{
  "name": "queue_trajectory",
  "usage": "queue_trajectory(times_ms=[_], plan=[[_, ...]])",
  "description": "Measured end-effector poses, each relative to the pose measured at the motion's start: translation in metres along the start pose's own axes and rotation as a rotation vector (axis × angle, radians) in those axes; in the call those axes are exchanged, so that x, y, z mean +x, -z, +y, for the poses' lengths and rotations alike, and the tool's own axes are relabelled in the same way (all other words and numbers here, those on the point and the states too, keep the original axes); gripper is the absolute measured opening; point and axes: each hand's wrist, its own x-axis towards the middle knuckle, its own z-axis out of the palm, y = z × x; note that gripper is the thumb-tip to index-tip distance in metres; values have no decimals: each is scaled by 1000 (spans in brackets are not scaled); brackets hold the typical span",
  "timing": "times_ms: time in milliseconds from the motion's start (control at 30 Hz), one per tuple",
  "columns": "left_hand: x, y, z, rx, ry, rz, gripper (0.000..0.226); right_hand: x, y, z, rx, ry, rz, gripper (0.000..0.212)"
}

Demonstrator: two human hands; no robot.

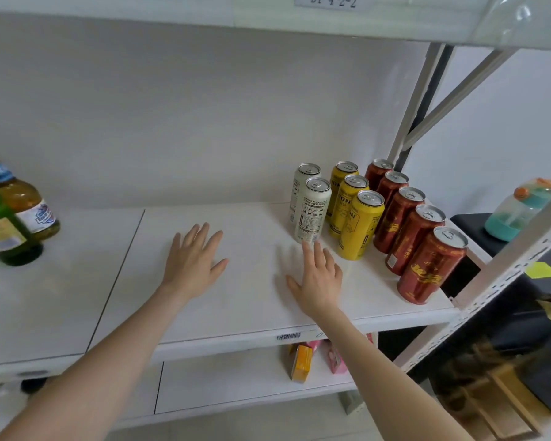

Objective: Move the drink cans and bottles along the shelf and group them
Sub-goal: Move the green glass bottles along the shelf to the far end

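Note:
On the white shelf three rows of cans stand at the right: two white cans, three yellow cans and several red cans in a line toward the front edge. At the far left stand a green bottle and an amber bottle. My left hand lies flat and open in the middle of the shelf, holding nothing. My right hand is open too, fingers spread, its fingertips just short of the front white can.
A grey upright post and diagonal braces bound the shelf at the right. Beyond it a clear jug with a teal base sits on a black surface. Orange and pink boxes lie on the lower shelf. Another shelf board hangs overhead.

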Motion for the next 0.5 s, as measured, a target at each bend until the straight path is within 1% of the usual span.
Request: queue_trajectory(times_ms=[100, 233, 500], plan=[[-32, 5, -6, 54, -14, 7, 61, -22, 3, -8, -53, 29, -1, 81], [-78, 13, -10, 91, -20, -46, 64, -56, 4, -20, -93, 55, 25, 80], [-164, 44, -14, 77, -20, -106, 63, -129, 2, -61, -97, 57, -8, 78]])
